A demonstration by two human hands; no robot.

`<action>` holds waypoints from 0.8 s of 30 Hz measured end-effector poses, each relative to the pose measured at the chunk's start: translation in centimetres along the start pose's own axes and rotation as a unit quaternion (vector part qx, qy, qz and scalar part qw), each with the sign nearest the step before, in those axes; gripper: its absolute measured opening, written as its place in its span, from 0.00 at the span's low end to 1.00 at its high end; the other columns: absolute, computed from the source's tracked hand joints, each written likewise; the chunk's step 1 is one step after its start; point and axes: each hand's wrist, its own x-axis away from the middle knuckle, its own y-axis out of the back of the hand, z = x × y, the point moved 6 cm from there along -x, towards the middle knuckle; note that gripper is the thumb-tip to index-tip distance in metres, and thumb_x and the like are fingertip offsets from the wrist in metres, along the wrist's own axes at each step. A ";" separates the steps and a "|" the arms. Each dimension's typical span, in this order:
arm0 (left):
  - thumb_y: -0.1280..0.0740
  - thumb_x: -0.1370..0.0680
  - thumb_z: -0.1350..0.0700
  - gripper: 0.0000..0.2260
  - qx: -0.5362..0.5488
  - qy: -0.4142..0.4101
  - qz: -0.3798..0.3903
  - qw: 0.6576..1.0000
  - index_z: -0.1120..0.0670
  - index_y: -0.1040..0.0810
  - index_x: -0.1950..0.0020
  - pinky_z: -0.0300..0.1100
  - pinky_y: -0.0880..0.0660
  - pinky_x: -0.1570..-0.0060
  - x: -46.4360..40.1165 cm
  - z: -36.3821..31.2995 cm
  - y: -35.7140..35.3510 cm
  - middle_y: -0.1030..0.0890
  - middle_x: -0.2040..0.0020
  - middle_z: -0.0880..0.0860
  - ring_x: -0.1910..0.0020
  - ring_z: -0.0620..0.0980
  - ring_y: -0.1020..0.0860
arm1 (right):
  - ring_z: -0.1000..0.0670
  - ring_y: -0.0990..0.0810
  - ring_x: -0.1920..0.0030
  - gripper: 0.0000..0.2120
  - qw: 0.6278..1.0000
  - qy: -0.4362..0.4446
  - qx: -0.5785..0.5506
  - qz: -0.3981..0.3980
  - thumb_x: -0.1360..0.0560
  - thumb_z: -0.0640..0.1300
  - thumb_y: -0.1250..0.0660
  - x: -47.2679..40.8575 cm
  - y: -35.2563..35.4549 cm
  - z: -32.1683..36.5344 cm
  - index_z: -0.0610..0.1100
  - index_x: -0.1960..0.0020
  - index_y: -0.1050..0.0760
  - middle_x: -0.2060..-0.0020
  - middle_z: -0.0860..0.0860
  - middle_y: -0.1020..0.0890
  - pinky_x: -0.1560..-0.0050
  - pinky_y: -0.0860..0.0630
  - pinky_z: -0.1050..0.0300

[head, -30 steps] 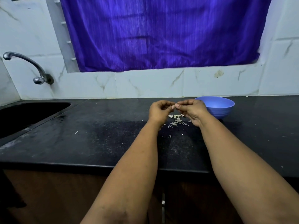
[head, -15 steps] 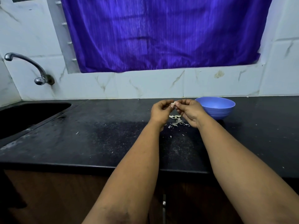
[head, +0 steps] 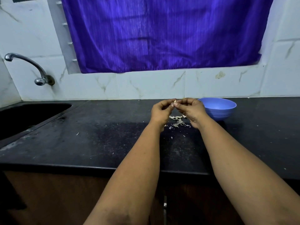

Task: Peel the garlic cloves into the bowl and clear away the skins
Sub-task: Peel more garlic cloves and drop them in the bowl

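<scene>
Small pale garlic clove (head: 175, 103): pinched between left hand (head: 159, 112) and right hand (head: 191, 110), now lifted slightly higher, just left of the blue plastic bowl (head: 218, 111). Peeling continues. Papery white skins (head: 177, 121): heaped on the black counter (head: 97, 135) beneath, uncleared.

I've got a black stone countertop (head: 100, 143) — speckled, dull sheen, dusted pale in patches. The blue bowl (head: 218, 109) looks like smooth matt plastic. Garlic skins (head: 177, 121) lie papery and dry. Chrome tap (head: 29, 69) gleams — glossy marble-veined wall tiles (head: 149, 86) behind, a purple curtain (head: 162, 34) of shiny ribbed cloth.
</scene>
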 end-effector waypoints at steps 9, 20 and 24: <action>0.33 0.23 0.65 0.10 -0.013 -0.006 0.006 1.000 0.63 0.20 0.43 0.30 0.28 0.63 0.1 -0.2 0.1 0.19 0.58 0.48 0.62 0.40 0.25 | 0.55 0.19 0.62 0.05 1.000 0.000 0.021 0.014 0.29 0.34 0.27 -0.1 -0.2 -0.1 0.41 0.59 0.23 0.63 0.48 0.18 0.62 0.23 0.68; 0.32 0.23 0.63 0.10 -0.016 -0.001 0.010 1.000 0.60 0.20 0.42 0.31 0.27 0.62 0.2 -0.3 0.1 0.18 0.58 0.48 0.60 0.44 0.24 | 0.59 0.20 0.68 0.04 0.999 -0.002 0.042 0.017 0.29 0.36 0.27 -0.3 0.0 -0.1 0.41 0.57 0.22 0.64 0.49 0.18 0.64 0.25 0.68; 0.32 0.23 0.63 0.10 -0.027 -0.006 0.013 1.000 0.61 0.19 0.43 0.31 0.27 0.64 -0.1 -0.3 0.2 0.18 0.58 0.49 0.61 0.44 0.24 | 0.61 0.22 0.70 0.04 0.998 0.006 0.065 0.020 0.28 0.36 0.28 -0.4 0.0 -0.1 0.41 0.57 0.22 0.65 0.50 0.19 0.65 0.26 0.68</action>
